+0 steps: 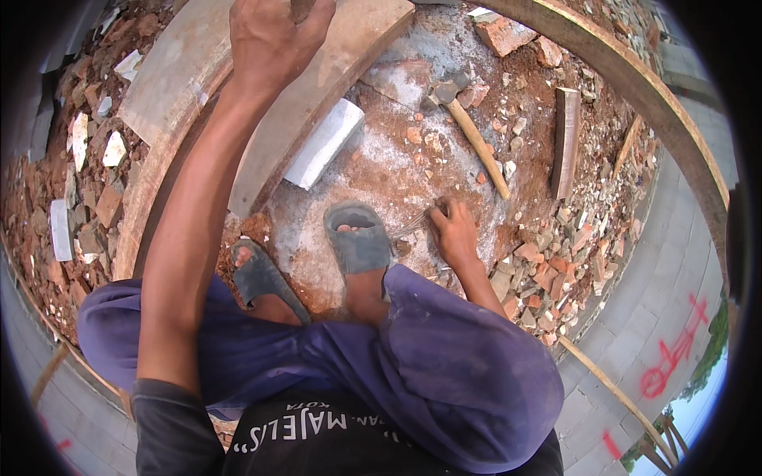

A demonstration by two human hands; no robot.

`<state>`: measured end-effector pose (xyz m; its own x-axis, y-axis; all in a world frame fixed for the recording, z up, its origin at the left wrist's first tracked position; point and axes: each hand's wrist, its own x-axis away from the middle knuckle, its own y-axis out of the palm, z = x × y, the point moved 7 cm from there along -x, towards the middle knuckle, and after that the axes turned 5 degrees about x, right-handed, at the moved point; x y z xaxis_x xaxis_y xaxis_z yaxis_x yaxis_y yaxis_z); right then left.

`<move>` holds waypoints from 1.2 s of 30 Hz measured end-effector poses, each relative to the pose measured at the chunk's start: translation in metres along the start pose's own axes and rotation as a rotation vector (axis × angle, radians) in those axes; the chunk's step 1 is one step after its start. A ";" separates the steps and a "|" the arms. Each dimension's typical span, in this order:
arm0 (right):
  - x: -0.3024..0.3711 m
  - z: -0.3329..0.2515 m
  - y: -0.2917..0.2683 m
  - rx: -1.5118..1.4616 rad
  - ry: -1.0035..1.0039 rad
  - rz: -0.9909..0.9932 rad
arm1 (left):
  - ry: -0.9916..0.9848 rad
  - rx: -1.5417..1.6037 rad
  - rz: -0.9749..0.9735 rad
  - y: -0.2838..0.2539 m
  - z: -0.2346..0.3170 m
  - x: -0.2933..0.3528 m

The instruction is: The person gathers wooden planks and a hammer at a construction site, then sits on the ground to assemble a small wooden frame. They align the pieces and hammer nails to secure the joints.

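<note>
My left hand (278, 36) is at the top edge, over a long wooden board (341, 71). Its fingers are curled around a small brown piece that the frame cuts off. Low beside my right sandal (357, 238), my right hand (455, 230) reaches the ground with its fingers bent together. Its fingertips meet several thin, dark, nail-like or wire-like strands (409, 227); what they pinch is hidden. A hammer (476, 143) with a pale wooden handle lies just beyond this hand, its dark head pointing away.
A whitish block (325, 143) lies against the board. Brick rubble (548, 278) spreads at right, and more broken pieces (103, 198) at left. A short wooden piece (566, 143) lies right of the hammer. A curved-looking timber (635, 71) crosses the upper right before a grey block wall (635, 317).
</note>
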<state>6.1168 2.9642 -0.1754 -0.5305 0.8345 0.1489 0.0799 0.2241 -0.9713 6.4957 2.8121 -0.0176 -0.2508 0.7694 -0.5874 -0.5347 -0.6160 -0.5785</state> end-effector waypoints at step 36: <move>-0.054 0.072 -0.050 0.004 0.470 0.289 | -0.401 0.599 -0.123 -0.002 -0.068 -0.055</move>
<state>6.0803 2.8713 -0.1479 -0.0534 0.9969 -0.0579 0.1629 -0.0485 -0.9855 6.5650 2.7594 -0.0226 -0.3753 0.9005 -0.2198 -0.8990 -0.4113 -0.1503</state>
